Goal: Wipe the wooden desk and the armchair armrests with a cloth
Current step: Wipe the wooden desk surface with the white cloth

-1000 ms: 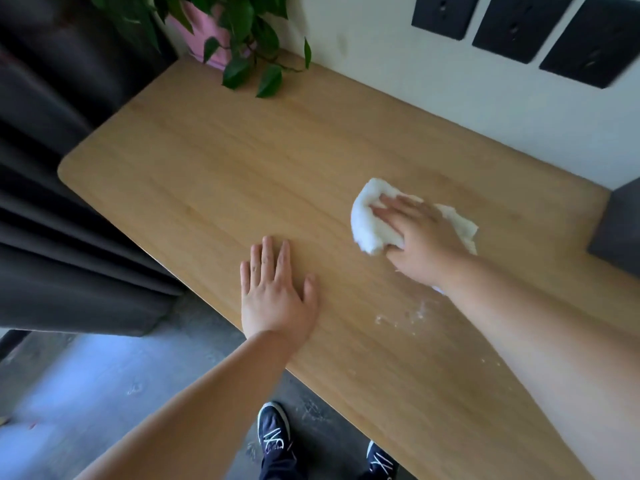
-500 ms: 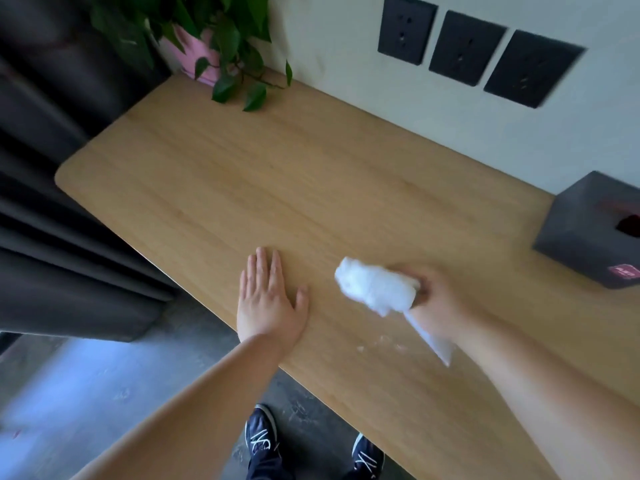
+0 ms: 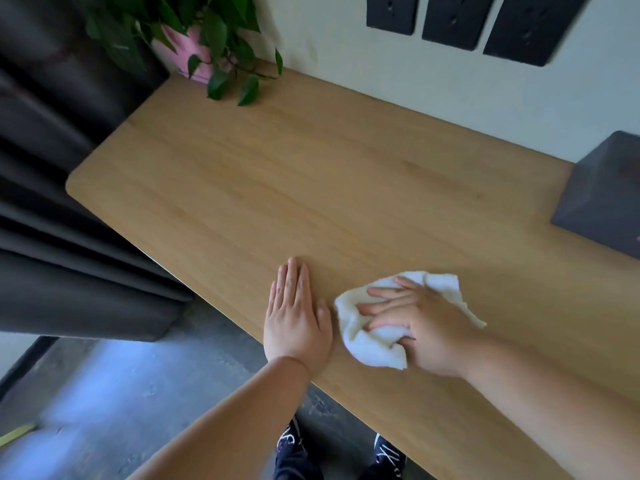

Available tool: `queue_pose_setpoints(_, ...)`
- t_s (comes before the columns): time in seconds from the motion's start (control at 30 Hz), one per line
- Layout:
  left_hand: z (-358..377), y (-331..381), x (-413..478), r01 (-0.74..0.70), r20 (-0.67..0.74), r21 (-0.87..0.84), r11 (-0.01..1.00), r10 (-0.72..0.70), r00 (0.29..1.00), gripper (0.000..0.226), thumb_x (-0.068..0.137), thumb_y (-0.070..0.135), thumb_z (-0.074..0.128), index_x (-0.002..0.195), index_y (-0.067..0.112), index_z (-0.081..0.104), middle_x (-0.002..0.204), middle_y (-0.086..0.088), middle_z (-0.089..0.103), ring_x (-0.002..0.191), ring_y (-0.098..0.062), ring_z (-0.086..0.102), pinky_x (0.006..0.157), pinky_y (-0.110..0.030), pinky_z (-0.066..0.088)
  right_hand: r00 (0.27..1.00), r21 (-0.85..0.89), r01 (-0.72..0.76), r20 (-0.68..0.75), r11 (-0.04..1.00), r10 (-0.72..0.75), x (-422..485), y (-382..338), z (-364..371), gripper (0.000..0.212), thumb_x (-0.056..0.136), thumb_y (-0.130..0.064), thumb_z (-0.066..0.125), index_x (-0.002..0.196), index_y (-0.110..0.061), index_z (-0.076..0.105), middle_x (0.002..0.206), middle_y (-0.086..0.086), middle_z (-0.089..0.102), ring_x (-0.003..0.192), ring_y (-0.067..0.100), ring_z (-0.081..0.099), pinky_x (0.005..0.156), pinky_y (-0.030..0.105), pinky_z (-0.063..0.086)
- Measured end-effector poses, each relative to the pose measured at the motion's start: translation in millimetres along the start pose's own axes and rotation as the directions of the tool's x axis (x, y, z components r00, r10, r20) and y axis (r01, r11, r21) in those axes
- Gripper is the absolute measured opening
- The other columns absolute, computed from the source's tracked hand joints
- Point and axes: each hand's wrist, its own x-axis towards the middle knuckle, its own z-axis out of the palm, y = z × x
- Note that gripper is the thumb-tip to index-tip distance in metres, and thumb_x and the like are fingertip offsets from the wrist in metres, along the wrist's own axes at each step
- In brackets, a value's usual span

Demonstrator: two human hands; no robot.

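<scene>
**Cloth flattened out again, close to the left hand**

Since half a second ago, the right hand (image 3: 426,327) has swung the white cloth (image 3: 440,282) leftward. The cloth was a bunched roll in the fist; it now lies spread under straight, slightly parted fingers that press it onto the wooden desk (image 3: 311,168). The left hand (image 3: 298,323) has stayed put, flat on the desk with fingers together, near the front edge.

Head view: the cloth sits at about 5 o'clock in the frame, just beside the left hand's thumb side, perhaps touching it.

At 11 o'clock a leafy plant (image 3: 214,32) in a pink pot (image 3: 180,50) stands on the desk's far corner, its leaves trailing over the wood. At 3 o'clock a dark grey box (image 3: 599,202) rests against the wall. Three black wall plates (image 3: 453,19) hang at 1 o'clock. Dark curtains (image 3: 52,202) fill the 9 o'clock side, next to the desk's left end.

The right thumb is partly buried in a fold of cloth. The box and the wall plates are cut off by the frame. Two dark shoes (image 3: 388,455) show below the desk edge at 6 o'clock, on a blurred grey floor (image 3: 104,393).
</scene>
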Motion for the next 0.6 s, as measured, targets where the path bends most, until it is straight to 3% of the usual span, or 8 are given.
queue_pose_setpoints(0.1,-2,1,-2,0.003,0.002,-0.004,1.0,-0.003,1.0,0.076,0.097,0.044,0.02,0.166,0.013,0.016,0.173,0.003,-0.001,0.16,-0.012,-0.005,0.128,-0.029,-0.006,0.995,0.061,-0.027,0.097,0.998,0.021,-37,-5,7,0.033,0.087,-0.019,0.058,0.105,-0.033,0.081,0.132,-0.029,0.068,0.143,-0.019,0.03,0.125,0.023,0.009)
queue_pose_setpoints(0.2,-2,2,-1,0.005,0.009,0.016,1.0,-0.005,1.0,0.079,0.097,0.05,0.022,0.166,0.013,0.016,0.175,0.0,0.002,0.161,-0.014,-0.004,0.129,-0.031,-0.003,0.973,0.368,-0.203,-0.032,0.907,0.23,-51,-12,-8,0.031,0.087,-0.019,0.061,0.1,-0.04,0.081,0.108,-0.03,0.074,0.118,-0.012,0.054,0.107,0.03,0.037)
queue_pose_setpoints(0.27,-1,3,0,0.006,0.01,0.027,1.0,-0.006,1.0,0.08,0.097,0.054,0.021,0.165,0.012,0.017,0.175,-0.001,0.004,0.161,-0.015,-0.003,0.13,-0.033,0.0,0.892,0.591,-0.218,-0.203,0.777,0.405,-50,-6,-35,0.027,0.082,-0.022,0.061,0.085,-0.042,0.079,0.083,-0.024,0.075,0.083,-0.006,0.064,0.083,0.033,0.049)
queue_pose_setpoints(0.37,0,3,0,-0.018,0.01,0.021,1.0,0.018,1.0,0.079,0.099,0.056,0.023,0.164,0.012,0.02,0.175,-0.003,0.008,0.161,-0.018,0.0,0.13,-0.035,0.003,0.702,0.436,-0.315,-0.491,0.843,0.516,-41,17,-75,0.029,0.082,-0.031,0.053,0.085,-0.056,0.068,0.076,-0.025,0.071,0.075,0.0,0.064,0.075,0.036,0.05)
queue_pose_setpoints(0.43,0,3,-1,-0.064,0.008,0.001,0.998,0.064,0.998,0.078,0.099,0.054,0.023,0.164,0.011,0.024,0.174,-0.003,0.012,0.161,-0.017,0.003,0.13,-0.034,0.004,0.665,0.266,-0.452,-0.535,0.851,0.52,-35,34,-85,0.03,0.087,-0.032,0.048,0.096,-0.06,0.057,0.086,-0.016,0.072,0.085,0.019,0.069,0.074,0.039,0.053)
queue_pose_setpoints(0.5,1,3,-2,-0.108,0.005,-0.014,0.994,0.108,0.994,0.076,0.099,0.053,0.022,0.163,0.012,0.026,0.174,-0.001,0.015,0.161,-0.015,0.005,0.129,-0.031,0.003,0.702,0.068,-0.583,-0.459,0.809,0.545,-31,45,-75,0.045,0.093,-0.028,0.049,0.126,-0.058,0.051,0.121,-0.006,0.07,0.112,0.031,0.065,0.084,0.04,0.05)
queue_pose_setpoints(0.57,2,2,-3,-0.163,0.006,-0.01,0.987,0.163,0.987,0.074,0.101,0.052,0.023,0.163,0.013,0.026,0.174,0.001,0.017,0.16,-0.014,0.006,0.129,-0.03,0.004,0.754,-0.175,-0.62,-0.401,0.765,0.52,-25,45,-53,0.061,0.096,-0.023,0.05,0.153,-0.045,0.04,0.162,-0.003,0.044,0.148,0.03,0.041,0.11,0.047,0.037)
queue_pose_setpoints(0.6,4,2,-5,-0.21,0.013,-0.002,0.978,0.21,0.978,0.073,0.101,0.052,0.024,0.163,0.013,0.026,0.174,0.002,0.018,0.16,-0.013,0.007,0.129,-0.03,0.005,0.779,-0.212,-0.592,-0.398,0.778,0.484,-25,41,-42,0.064,0.097,-0.022,0.052,0.157,-0.04,0.038,0.169,-0.005,0.033,0.155,0.027,0.03,0.119,0.049,0.028)
